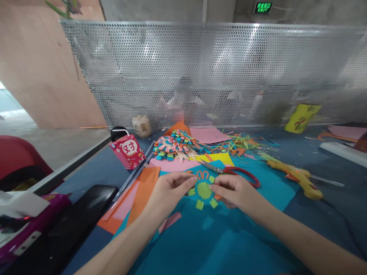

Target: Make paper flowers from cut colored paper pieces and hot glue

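Between my two hands is a paper cutout (pixel 204 190) with a round green middle, a blue scalloped edge, green tabs and orange loops at its top. My left hand (pixel 178 185) pinches its left edge between thumb and fingers. On the right edge, the fingers of my right hand (pixel 229 190) are closed on it too. Beneath lies a large blue sheet (pixel 195 240). Just behind my hands rest scissors with red handles (pixel 243 173), blades pointing left. A small pink paper strip (pixel 170 222) lies near my left wrist.
Behind are a pile of colourful paper cutouts (pixel 177 144) and thin paper scraps (pixel 241 143). A yellow glue gun (pixel 298 177) with a cord lies right. At left are a pink drink carton (pixel 128 151), a black phone (pixel 97 194) and a purple power strip (pixel 31 225). A perforated metal screen (pixel 200 72) borders the table.
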`<state>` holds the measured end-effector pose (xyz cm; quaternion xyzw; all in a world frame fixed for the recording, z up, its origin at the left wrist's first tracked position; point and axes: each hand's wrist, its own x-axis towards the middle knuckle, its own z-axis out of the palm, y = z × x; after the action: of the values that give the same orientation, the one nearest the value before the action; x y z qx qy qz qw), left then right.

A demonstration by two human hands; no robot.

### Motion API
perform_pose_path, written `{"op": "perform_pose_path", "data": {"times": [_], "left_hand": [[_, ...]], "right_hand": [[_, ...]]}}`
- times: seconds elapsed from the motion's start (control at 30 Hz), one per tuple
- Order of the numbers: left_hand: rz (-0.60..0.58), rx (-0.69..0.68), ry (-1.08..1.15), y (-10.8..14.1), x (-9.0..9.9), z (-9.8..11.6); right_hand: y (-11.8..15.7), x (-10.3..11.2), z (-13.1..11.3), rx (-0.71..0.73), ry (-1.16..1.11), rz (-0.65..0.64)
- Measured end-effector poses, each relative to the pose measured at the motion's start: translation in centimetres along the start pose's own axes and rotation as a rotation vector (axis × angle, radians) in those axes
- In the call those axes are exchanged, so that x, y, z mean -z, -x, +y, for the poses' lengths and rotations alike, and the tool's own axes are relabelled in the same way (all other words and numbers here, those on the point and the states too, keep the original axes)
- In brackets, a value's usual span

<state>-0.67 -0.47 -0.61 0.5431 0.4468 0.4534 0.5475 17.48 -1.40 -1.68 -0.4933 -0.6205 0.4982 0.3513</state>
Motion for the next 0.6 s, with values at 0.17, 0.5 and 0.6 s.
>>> {"op": "perform_pose_path", "data": {"times": [0.17, 0.5, 0.6], "left_hand": [[-0.054, 0.036, 0.02, 0.2, -0.2, -0.2], [-0.072, 0.022, -0.016, 0.3, -0.4, -0.1], [-0.079, 0.023, -0.045, 0.3, -0.4, -0.4]], "right_hand": [[0.3, 0.0, -0.6, -0.039, -0.085, 0.074], [0.6, -0.4, -0.8, -0.056, -0.034, -0.051], [0.6, -0.3, -0.7, -0.044, -0.014, -0.036]]}}
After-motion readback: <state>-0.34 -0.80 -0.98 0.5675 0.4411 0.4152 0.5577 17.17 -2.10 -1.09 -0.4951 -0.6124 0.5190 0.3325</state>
